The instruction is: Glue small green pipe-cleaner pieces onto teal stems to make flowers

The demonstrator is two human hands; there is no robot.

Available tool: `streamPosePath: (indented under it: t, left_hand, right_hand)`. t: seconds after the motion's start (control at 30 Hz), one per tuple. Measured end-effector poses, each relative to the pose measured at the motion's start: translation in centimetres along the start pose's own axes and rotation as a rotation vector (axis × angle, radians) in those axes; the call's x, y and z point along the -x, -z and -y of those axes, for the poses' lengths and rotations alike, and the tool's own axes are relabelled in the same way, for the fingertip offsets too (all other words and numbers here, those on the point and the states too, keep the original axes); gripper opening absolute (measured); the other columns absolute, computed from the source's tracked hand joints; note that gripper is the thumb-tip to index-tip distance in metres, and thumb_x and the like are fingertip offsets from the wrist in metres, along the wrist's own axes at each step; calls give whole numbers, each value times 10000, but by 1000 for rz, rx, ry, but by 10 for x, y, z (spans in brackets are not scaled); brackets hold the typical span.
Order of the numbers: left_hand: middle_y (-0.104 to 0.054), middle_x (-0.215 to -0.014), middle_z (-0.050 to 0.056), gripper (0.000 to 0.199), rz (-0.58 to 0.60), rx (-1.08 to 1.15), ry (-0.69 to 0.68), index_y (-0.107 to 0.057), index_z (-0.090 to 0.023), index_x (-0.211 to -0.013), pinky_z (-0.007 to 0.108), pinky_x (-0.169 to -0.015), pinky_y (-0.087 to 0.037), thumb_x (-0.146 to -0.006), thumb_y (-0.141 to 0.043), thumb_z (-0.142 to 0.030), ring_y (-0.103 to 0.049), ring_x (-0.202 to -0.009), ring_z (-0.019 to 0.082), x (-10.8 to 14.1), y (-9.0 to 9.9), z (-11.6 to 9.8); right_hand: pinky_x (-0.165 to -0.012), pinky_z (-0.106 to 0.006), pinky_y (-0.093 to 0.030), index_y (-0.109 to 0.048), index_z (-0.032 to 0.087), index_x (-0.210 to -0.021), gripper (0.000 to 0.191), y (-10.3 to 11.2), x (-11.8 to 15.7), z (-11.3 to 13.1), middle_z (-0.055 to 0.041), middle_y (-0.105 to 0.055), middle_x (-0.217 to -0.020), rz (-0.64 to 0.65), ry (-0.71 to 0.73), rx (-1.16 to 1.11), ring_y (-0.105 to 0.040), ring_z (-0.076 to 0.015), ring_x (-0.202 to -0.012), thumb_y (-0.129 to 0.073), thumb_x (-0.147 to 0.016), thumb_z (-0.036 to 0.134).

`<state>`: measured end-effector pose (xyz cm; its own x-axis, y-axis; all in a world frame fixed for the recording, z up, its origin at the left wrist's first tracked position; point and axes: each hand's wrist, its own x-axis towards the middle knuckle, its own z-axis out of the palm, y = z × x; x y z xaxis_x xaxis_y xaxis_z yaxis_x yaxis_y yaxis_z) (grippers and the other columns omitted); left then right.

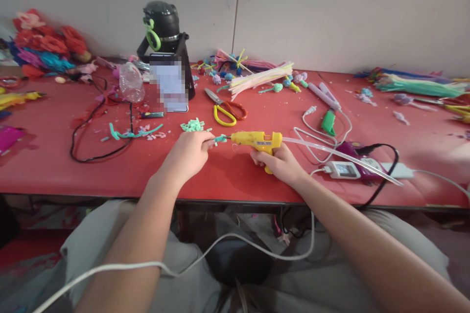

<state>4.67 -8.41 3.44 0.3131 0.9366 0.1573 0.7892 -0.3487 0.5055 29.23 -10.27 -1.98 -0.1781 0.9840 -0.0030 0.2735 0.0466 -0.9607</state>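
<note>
My right hand [273,159] is wrapped round the handle of a yellow glue gun [253,140], whose nozzle points left. A long clear glue stick [341,155] sticks out of the gun's back end. In the fingertips of my left hand [193,152] is a small teal fuzzy piece [221,139], and the gun's nozzle is at its right end. Behind my left hand lies a pile of mint-green cut pieces [193,124]. Scissors [224,109] with yellow and orange handles lie behind the gun.
A black bottle [161,22] stands behind a propped phone [169,83]. Pale pipe cleaners [260,79] lie at the back. On the right are a white cable, a purple power strip [370,168] and a green clip [328,122]. A black cord [82,159] loops on the left.
</note>
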Motion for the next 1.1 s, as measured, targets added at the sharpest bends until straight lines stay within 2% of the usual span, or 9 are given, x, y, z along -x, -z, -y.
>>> streamPosePath:
  t: [0.43, 0.6, 0.73, 0.83, 0.93, 1.0, 1.1]
  left_hand:
    - [-733, -808, 64, 259, 18, -21, 9, -700, -192, -766, 313, -677, -402, -946, -514, -186, -631, -747, 217, -1, 2, -2]
    - [-730, -783, 61, 266, -11, -3, 2, -712, -198, -765, 308, -676, -414, -945, -521, -240, -627, -726, 214, 0, 4, 1]
    - [-730, -755, 53, 251, -54, 5, 24, -698, -202, -756, 305, -662, -420, -934, -533, -268, -634, -708, 211, 1, 13, 8]
    - [-747, -779, 60, 246, -92, 37, 59, -687, -201, -760, 301, -677, -442, -930, -538, -301, -656, -729, 212, 2, 27, 16]
    - [-726, -741, 54, 264, -132, -6, 109, -656, -201, -723, 292, -644, -412, -923, -552, -340, -616, -685, 199, 2, 40, 22]
    - [-720, -757, 55, 267, -153, -28, 133, -644, -199, -730, 287, -618, -385, -925, -542, -350, -582, -676, 194, 1, 46, 24]
    - [-691, -744, 53, 293, -190, -7, 150, -652, -191, -755, 290, -608, -367, -934, -529, -389, -562, -687, 201, -2, 48, 26]
  right_hand:
    - [-604, -304, -398, -556, 207, -717, 152, -1, 0, 0, 27, -542, -657, -12, 19, 7, -507, -136, -611, -586, -799, 332]
    - [-608, -304, -408, -560, 206, -718, 155, -2, 0, 0, 28, -544, -646, -19, 21, 8, -510, -137, -608, -590, -802, 332]
    - [-620, -307, -423, -589, 203, -719, 156, 0, -1, 2, 13, -587, -665, -32, 20, 61, -539, -148, -622, -592, -816, 326]
    - [-697, -322, -461, -682, 198, -844, 157, 11, -2, 2, -20, -682, -789, -35, 89, 126, -615, -183, -733, -621, -832, 342]
    - [-680, -332, -458, -733, 199, -965, 272, 30, -8, -2, -44, -711, -823, -125, 57, 282, -637, -222, -765, -659, -844, 431]
    - [-670, -339, -448, -739, 198, -965, 297, 42, -14, -6, -53, -703, -798, -192, 51, 393, -634, -237, -759, -670, -846, 462]
    - [-665, -343, -438, -728, 203, -949, 289, 51, -24, -11, -47, -670, -753, -201, 124, 441, -611, -235, -741, -638, -875, 468]
